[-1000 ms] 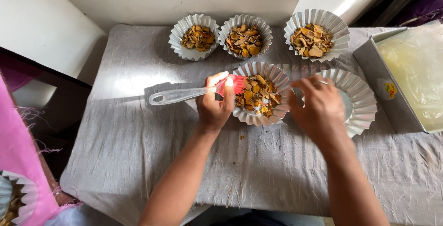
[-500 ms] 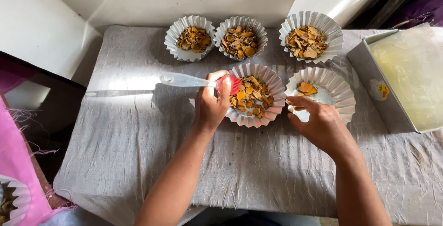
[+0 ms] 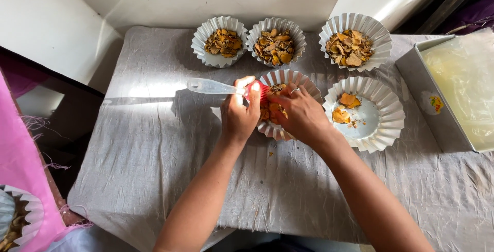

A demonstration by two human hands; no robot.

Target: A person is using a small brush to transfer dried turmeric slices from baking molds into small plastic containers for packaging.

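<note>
My left hand (image 3: 239, 115) grips a brush with a clear plastic handle (image 3: 208, 86) and a red head (image 3: 258, 91), held over the left rim of a white fluted paper cup (image 3: 304, 81) filled with orange-brown dried chips. My right hand (image 3: 301, 112) reaches into that same cup, fingers down among the chips, a ring on one finger. To the right stands a fluted cup (image 3: 383, 118) with only a few orange pieces (image 3: 343, 109) in it.
Three more filled fluted cups (image 3: 220, 42) (image 3: 276, 46) (image 3: 352, 43) line the back of the grey cloth-covered table (image 3: 154, 154). A grey tray lined with clear plastic (image 3: 458, 84) sits at the right edge. Pink fabric (image 3: 23, 169) and another filled cup (image 3: 13, 216) show at the lower left.
My right hand has left the nearly empty right cup and moved left into the filled middle cup. The left hand still holds the brush, now tilted with its handle pointing left.
</note>
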